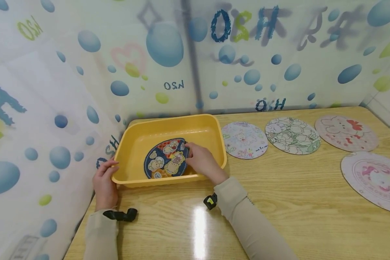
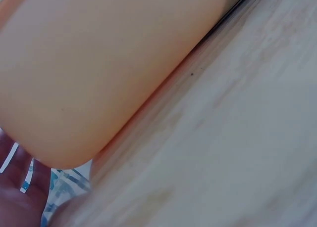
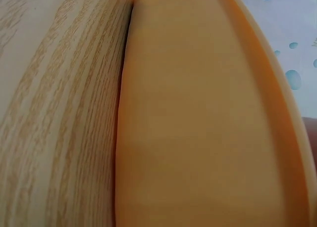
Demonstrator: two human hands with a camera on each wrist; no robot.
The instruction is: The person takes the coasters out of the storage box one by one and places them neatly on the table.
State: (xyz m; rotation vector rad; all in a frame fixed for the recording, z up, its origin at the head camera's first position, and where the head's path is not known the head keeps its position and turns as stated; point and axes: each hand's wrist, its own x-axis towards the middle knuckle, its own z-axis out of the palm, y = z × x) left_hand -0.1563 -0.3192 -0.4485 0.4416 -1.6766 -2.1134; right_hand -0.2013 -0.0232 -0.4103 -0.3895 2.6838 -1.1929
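Note:
A yellow plastic tub [image 1: 169, 126] stands on the wooden table. Inside it lies a dark blue round mat [image 1: 159, 151] printed with cartoon bears and orange checked patches. My right hand [image 1: 203, 160] reaches over the tub's front right rim and pinches the mat's right edge between thumb and fingers. At the front left corner, my left hand [image 1: 105, 182] grips the tub's rim. In the left wrist view, the fingers [image 2: 37, 180] of that hand show beside the tub's rounded corner [image 2: 69, 148]. The tub's wall [image 3: 198, 113] hides most of the right hand in the right wrist view.
Right of the tub lie more round mats: one with pastel drawings [image 1: 243, 141], a green floral one [image 1: 292, 135], a pink one with a red bow [image 1: 346, 133] and a pale pink one [image 1: 373, 180]. A patterned curtain [image 1: 227, 79] hangs behind and at left.

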